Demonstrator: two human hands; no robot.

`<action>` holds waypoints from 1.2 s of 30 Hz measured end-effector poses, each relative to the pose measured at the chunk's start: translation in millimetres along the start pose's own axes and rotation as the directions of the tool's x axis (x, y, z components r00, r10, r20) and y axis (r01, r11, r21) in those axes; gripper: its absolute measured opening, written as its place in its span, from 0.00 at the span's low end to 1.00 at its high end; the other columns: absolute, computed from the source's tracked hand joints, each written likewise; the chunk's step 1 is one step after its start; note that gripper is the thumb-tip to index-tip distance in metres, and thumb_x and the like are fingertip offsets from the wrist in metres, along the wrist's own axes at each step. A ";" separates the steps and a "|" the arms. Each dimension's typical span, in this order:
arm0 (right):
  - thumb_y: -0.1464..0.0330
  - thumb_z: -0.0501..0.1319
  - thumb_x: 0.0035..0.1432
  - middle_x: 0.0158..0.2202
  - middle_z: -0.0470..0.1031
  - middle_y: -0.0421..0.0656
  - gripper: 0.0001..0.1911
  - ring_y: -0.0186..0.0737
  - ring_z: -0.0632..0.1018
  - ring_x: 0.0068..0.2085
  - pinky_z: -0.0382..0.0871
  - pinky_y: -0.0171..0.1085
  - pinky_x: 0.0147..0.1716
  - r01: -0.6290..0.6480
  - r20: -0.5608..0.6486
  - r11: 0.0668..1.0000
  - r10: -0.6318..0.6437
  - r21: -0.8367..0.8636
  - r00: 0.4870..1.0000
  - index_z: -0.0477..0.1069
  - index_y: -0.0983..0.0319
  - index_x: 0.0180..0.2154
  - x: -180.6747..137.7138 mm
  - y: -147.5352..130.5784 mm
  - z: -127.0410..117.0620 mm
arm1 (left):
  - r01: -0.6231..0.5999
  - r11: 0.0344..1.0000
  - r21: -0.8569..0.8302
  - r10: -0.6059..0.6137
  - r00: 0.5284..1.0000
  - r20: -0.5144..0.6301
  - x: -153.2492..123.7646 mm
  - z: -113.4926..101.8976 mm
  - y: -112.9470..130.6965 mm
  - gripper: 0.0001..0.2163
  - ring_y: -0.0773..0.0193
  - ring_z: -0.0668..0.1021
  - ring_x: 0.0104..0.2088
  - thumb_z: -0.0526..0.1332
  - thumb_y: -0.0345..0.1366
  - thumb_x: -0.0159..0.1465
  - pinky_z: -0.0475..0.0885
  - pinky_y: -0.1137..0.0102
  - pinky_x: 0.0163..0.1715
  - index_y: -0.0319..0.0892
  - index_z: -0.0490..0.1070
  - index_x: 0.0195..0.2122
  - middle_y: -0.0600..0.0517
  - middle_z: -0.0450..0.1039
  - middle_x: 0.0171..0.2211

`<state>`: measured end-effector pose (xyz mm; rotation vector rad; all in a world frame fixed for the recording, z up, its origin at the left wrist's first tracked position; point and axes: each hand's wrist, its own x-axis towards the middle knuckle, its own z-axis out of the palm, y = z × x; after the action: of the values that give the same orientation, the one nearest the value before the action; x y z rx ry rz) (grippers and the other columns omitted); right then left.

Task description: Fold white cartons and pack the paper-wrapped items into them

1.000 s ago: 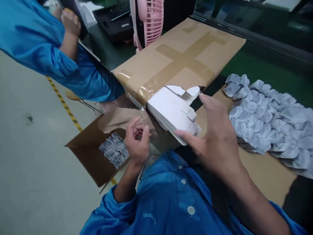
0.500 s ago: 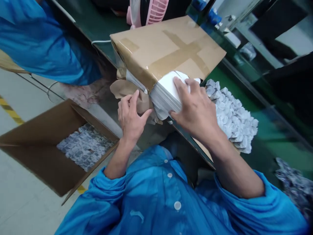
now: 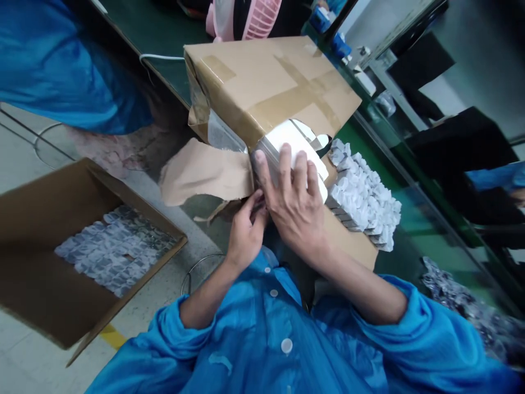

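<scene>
A stack of white sheets or cards (image 3: 283, 134), seen with its layered edge, lies against the near corner of a taped cardboard box (image 3: 262, 82). My right hand (image 3: 297, 208) rests flat on the stack with its fingers spread. My left hand (image 3: 246, 232) is closed in a pinch at the stack's lower left edge, and what its fingertips hold is hidden. A torn sheet of brown paper (image 3: 209, 172) sticks out to the left, just above that hand. Clear plastic (image 3: 223, 134) shows in the box's open side.
Bundled grey-white pieces (image 3: 365, 191) stand on cardboard (image 3: 348, 241) at the right. An open carton (image 3: 45, 268) with similar pieces (image 3: 118, 246) sits on the floor at left. A pink fan (image 3: 262, 19) is behind the box. A person's blue sleeve (image 3: 61, 76) shows upper left.
My right hand has gone from gripping the stack's side to lying flat over it. My left hand has moved right and down, off the brown paper's face, which now spreads out further.
</scene>
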<state>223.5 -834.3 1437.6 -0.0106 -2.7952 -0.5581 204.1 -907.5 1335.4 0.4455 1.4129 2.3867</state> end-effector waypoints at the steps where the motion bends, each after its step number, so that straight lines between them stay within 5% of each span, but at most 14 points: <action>1: 0.71 0.46 0.67 0.69 0.53 0.54 0.31 0.65 0.56 0.68 0.53 0.69 0.61 0.017 0.004 1.000 -0.017 0.007 1.000 0.45 0.60 0.70 2.7 -2.0 4.4 | -0.010 1.000 0.009 0.010 1.000 0.012 4.6 -2.1 0.3 0.19 0.56 0.74 0.58 0.58 0.32 0.65 0.68 0.61 0.61 0.41 0.69 0.58 0.45 0.73 0.57; 10: 0.71 0.41 0.69 0.67 0.57 0.56 0.29 0.66 0.59 0.66 0.58 0.70 0.56 0.023 -0.025 1.000 -0.023 -0.020 0.999 0.46 0.59 0.70 21.7 10.8 0.6 | -0.087 0.987 -0.133 0.084 0.996 -0.032 24.6 -9.0 -11.6 0.20 0.57 0.78 0.52 0.61 0.31 0.62 0.74 0.62 0.52 0.39 0.67 0.56 0.42 0.76 0.50; 16: 0.73 0.42 0.69 0.67 0.56 0.63 0.29 0.66 0.61 0.65 0.63 0.63 0.55 0.006 -0.096 0.983 -0.024 -0.184 0.995 0.48 0.64 0.69 8.3 4.9 12.4 | -0.291 0.937 0.195 0.310 0.947 -0.078 18.9 -13.9 -7.7 0.18 0.61 0.80 0.44 0.58 0.32 0.66 0.76 0.65 0.47 0.40 0.66 0.57 0.46 0.78 0.44; 21: 0.73 0.47 0.67 0.68 0.55 0.60 0.31 0.61 0.60 0.67 0.60 0.58 0.59 -0.047 -0.173 0.973 0.007 -0.226 0.985 0.45 0.63 0.70 -0.6 10.4 24.9 | -0.518 0.623 0.586 0.675 0.735 -0.067 45.7 -30.9 35.2 0.18 0.61 0.78 0.43 0.59 0.34 0.66 0.75 0.66 0.44 0.42 0.65 0.58 0.46 0.73 0.45; 27: 0.72 0.50 0.66 0.67 0.55 0.64 0.33 0.64 0.60 0.66 0.60 0.61 0.58 -0.114 -0.170 0.979 0.085 -0.171 0.982 0.45 0.67 0.70 -3.4 12.4 22.1 | -0.451 0.281 0.847 0.665 0.728 0.167 102.2 -48.5 64.8 0.26 0.50 0.74 0.49 0.69 0.39 0.57 0.73 0.59 0.48 0.42 0.66 0.56 0.43 0.70 0.47; 32: 0.75 0.48 0.66 0.65 0.59 0.65 0.31 0.65 0.63 0.65 0.63 0.61 0.57 -0.078 -0.178 0.976 0.041 -0.203 0.983 0.49 0.69 0.69 -3.1 9.8 18.3 | -0.470 0.022 0.882 0.709 0.630 0.318 101.4 -45.4 71.0 0.17 0.51 0.75 0.49 0.61 0.32 0.61 0.72 0.61 0.45 0.44 0.72 0.53 0.42 0.72 0.50; 36: 0.77 0.45 0.66 0.64 0.62 0.65 0.29 0.63 0.67 0.62 0.66 0.60 0.55 -0.055 -0.195 0.974 0.011 -0.219 0.981 0.51 0.70 0.68 -1.6 10.1 14.4 | -0.464 -0.073 0.883 0.721 0.588 0.368 103.5 -36.5 77.9 0.14 0.49 0.75 0.50 0.56 0.28 0.61 0.72 0.60 0.44 0.40 0.75 0.47 0.41 0.75 0.49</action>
<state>221.6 -819.5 1428.2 -0.0480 -2.5276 -0.8172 86.2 -926.4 1397.5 1.4266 3.3564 1.5768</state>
